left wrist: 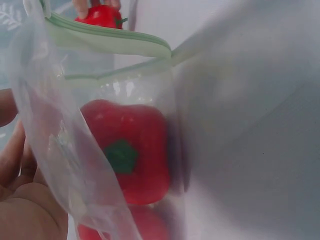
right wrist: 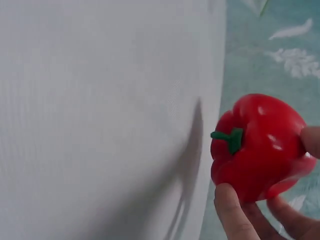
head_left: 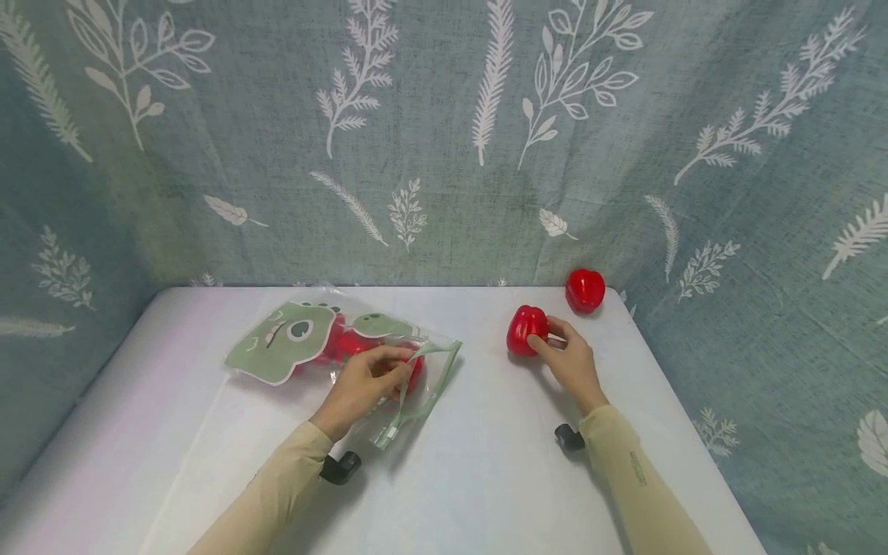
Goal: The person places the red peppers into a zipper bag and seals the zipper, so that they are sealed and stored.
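Left hand [head_left: 362,391] at a see-through zip bag [head_left: 383,326], right hand [head_left: 570,364] around a red pepper [head_left: 525,330], a person in pale sleeves works at a white table [head_left: 472,478]. Judging by how things lie, the work is partway along: at least two peppers show inside the bag, a front pepper [left wrist: 145,145] near its gaping mouth and a rear pepper [left wrist: 152,222] deeper in, beside the left hand. Two are outside it, the gripped one and a spare pepper [head_left: 585,290] just beyond the right hand, touched by neither; those look like what is left. The left fingers bend toward the thumb and appear to pinch film at the bag's mouth, though plastic partly veils the grip. Just right of that hand runs the green zip strip [head_left: 451,366]. The right hand spreads only as wide as its pepper, thumb on one side, fingers on the other, with the green stem [right wrist: 234,140] showing beyond the fingertips.
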Tool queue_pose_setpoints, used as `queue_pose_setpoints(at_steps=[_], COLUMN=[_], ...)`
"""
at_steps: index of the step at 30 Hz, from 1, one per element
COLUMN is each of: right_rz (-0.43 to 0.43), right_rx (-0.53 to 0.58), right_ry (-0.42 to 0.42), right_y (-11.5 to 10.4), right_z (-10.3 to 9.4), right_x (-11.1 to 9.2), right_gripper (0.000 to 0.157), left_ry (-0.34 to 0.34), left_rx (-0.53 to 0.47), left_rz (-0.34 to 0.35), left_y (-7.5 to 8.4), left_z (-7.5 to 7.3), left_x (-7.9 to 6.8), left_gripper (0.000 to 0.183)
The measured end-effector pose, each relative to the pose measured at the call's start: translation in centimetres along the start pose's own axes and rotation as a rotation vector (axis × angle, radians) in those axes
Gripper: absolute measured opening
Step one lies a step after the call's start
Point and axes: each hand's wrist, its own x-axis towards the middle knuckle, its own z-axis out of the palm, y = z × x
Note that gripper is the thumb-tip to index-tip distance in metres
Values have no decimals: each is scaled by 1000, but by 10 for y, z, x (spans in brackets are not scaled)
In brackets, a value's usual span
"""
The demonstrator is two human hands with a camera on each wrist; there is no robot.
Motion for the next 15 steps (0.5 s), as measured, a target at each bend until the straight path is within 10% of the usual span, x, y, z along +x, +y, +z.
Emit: queue_pose_setpoints(at_steps=[8,15], right_rz=[177,230], right_rx=[324,381], right_ry=[-104,-198], right_y=[-12,-18], right_z=[5,13], right_x=[-16,-37], right_gripper=[84,87], left_ry=[2,8], left_rx=[6,6], left_rz=[14,10], left_y=[2,1], left_z=[2,2], left_x=[1,1], left_gripper=[29,29])
